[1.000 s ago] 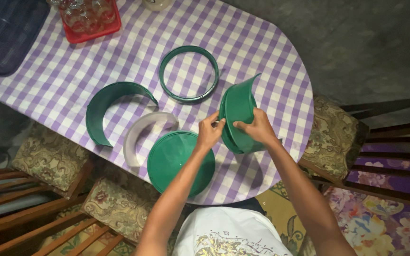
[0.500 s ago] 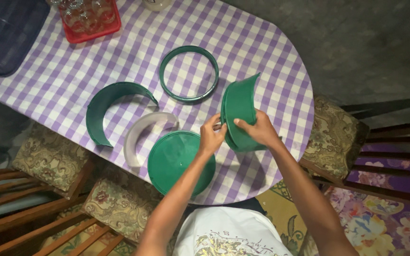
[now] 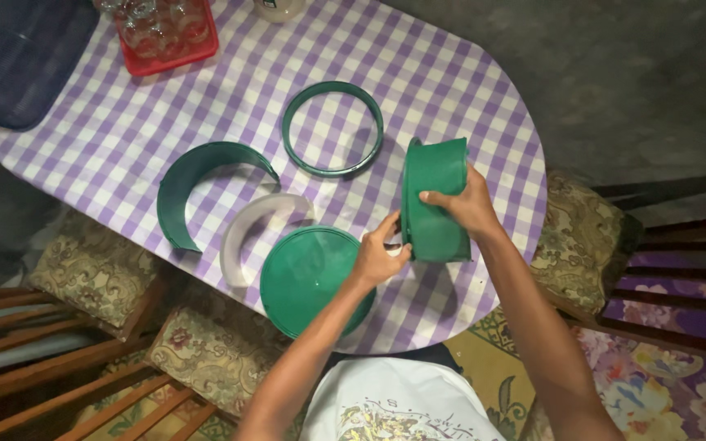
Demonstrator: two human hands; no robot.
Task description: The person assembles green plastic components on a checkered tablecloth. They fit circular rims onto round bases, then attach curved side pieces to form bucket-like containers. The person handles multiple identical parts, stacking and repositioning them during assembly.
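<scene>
Green curved plastic band (image 3: 433, 204) — upright, bent round.

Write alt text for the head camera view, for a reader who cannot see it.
A person's right hand and left hand hold a curved green plastic wall piece upright over a table with a purple checked cloth. Lying on the cloth are a green round lid, a green ring, a green curved piece and a white curved piece.

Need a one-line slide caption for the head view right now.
Both hands, left hand and right hand, grip a curved green panel above a checked table, beside a green disc.
</scene>
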